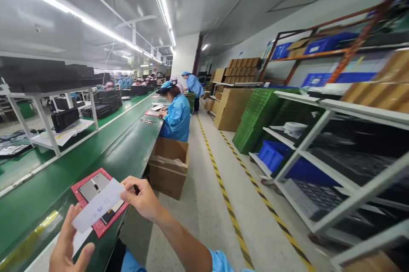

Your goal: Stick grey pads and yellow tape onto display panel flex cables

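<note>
Along the right of the frame stands a white metal shelving rack [351, 170] loaded with dark flat items, with a blue plastic crate [271, 155] on a low shelf and a stack of green plastic trays [258, 118] just past it. Flattened brown cardboard sheets [231, 108] lean farther along, below a rust-orange steel rack [322, 52] at the upper right. An open brown cardboard box [169, 167] sits on the floor against the near side of the long green workbench [47, 208]. Beyond it, a seated co-worker in a blue smock [175, 114] works at the bench, and a second person in blue [193, 87] stands farther back.

Yellow-and-black hazard tape [223, 195] runs down the pale floor, leaving an open aisle between bench and rack.

At the bottom of the frame, the right hand [142, 197] is closed in a pinch on the upper end of a white paper strip [98, 205] with dark handwriting, a slim black pen [136, 189] showing among its fingers. The left hand [70, 242] is spread, its fingers at the strip's lower end; how firmly they grip is unclear. The strip hangs above a red mat [78, 187] on the bench, which holds a flat grey panel [92, 189].
</note>
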Demonstrator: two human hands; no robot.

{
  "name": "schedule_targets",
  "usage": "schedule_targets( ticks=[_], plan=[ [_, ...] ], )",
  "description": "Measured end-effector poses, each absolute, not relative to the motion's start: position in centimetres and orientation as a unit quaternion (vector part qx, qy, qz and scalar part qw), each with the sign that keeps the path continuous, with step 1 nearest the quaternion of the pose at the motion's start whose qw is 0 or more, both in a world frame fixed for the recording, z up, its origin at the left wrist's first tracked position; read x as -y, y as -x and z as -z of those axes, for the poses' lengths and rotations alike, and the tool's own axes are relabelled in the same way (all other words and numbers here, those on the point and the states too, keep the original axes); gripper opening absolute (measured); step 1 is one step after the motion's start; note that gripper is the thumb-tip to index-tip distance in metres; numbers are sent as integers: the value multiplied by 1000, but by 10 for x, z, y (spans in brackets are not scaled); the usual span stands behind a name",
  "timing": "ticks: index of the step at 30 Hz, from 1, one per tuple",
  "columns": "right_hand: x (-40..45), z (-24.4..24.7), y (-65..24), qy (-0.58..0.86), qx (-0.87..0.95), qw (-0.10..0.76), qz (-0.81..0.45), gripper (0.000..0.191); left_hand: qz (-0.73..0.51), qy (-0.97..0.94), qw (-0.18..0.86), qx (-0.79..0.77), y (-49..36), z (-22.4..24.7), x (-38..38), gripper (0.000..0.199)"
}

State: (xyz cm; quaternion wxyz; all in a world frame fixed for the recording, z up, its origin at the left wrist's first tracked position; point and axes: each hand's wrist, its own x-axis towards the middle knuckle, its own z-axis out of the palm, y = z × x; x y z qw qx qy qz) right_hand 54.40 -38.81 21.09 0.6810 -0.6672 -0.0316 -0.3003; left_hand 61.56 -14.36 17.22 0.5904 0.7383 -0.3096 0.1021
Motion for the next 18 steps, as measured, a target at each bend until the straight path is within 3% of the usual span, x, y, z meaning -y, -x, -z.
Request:
schedule_targets(
  ticks=[3,6,11,18],
  plan=[
    [401,-208,-536,676,26,666,315,43,48,-690,688,220,-615,-173,164,93],
    [406,-200,-532,692,9,657,298,38,52,-700,702,121,-612,-176,180,77],
    [422,-180,-531,706,-40,647,285,37,19,-720,685,115,-610,-184,206,73],
    [566,-185,-486,510,-249,632,527,35,-49,-786,609,93,-621,-172,202,58]
  ],
)
